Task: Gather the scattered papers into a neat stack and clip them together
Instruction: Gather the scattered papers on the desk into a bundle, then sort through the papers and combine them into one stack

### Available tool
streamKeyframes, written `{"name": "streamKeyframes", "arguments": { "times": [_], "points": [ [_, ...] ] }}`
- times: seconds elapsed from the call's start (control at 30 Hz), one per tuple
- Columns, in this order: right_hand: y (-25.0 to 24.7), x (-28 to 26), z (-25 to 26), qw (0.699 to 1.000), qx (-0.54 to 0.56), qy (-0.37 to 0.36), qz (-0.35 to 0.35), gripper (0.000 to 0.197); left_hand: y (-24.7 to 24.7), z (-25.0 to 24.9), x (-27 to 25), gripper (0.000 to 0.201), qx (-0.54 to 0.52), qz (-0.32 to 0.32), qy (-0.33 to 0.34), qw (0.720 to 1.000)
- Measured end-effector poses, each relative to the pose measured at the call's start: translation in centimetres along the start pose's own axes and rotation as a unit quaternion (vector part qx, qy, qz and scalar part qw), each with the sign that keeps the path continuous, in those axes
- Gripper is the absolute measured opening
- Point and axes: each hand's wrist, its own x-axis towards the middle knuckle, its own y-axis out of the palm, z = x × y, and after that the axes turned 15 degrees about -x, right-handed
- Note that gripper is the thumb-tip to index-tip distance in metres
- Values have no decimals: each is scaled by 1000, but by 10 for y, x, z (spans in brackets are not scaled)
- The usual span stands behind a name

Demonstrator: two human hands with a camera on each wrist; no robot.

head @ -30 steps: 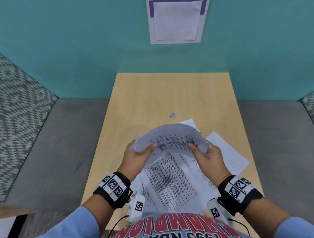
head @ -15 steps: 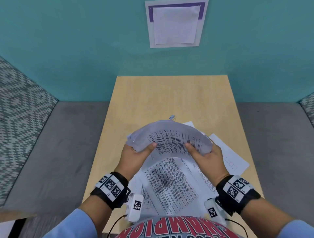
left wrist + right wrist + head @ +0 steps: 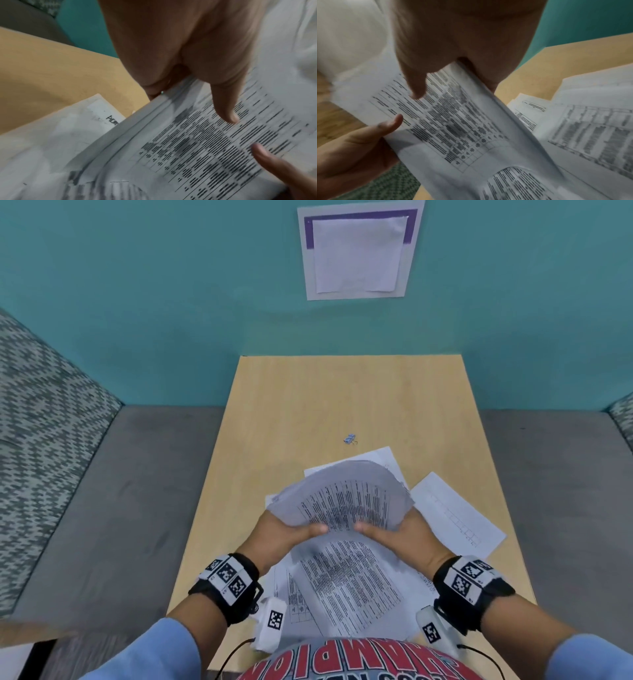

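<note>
Both hands hold a bowed bundle of printed papers (image 3: 346, 501) above the wooden table (image 3: 308, 398). My left hand (image 3: 287, 534) grips its left edge, thumb on the printed face; the left wrist view shows that thumb (image 3: 226, 105) pressed on the papers (image 3: 197, 148). My right hand (image 3: 397, 534) grips the right edge the same way, thumb on top of the papers (image 3: 462, 121). More printed sheets (image 3: 349, 587) lie under the hands near the table's front edge. One sheet (image 3: 455, 511) lies to the right, another (image 3: 383, 458) behind. A small blue clip (image 3: 349, 438) lies on the table beyond the papers.
A teal wall with a posted sheet (image 3: 358, 251) rises behind the table. Grey carpet (image 3: 137, 491) flanks the table on both sides. The table's far half (image 3: 349, 392) shows bare wood.
Both hands have slid inward along the bundle, so the thumbs now nearly meet at its near edge. The bundle bows up more steeply, and the clip shows beyond it again.
</note>
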Motion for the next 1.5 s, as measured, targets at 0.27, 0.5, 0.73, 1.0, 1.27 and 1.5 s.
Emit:
{"name": "streamKeyframes", "arguments": {
  "times": [0.27,0.5,0.73,1.0,1.27,1.5],
  "points": [
    [-7,0,14,993,36,-60,-95,8,6,-19,-1,33,-2,-69,46,997],
    [5,8,1,995,-93,34,-21,21,8,-2,-3,34,19,-106,3,994],
    [15,11,-3,997,-70,-6,-11,22,-3,-6,-5,35,49,-96,5,994],
    [28,28,-36,984,-146,39,100,38,-43,-4,-17,34,133,-128,-8,983],
    [-68,-1,-180,883,-236,397,-83,90,-110,-39,-54,38,92,-276,-5,957],
    [-48,-19,-159,877,-390,269,-79,90,-106,-37,-59,43,86,-279,-31,956]
  ]
}}
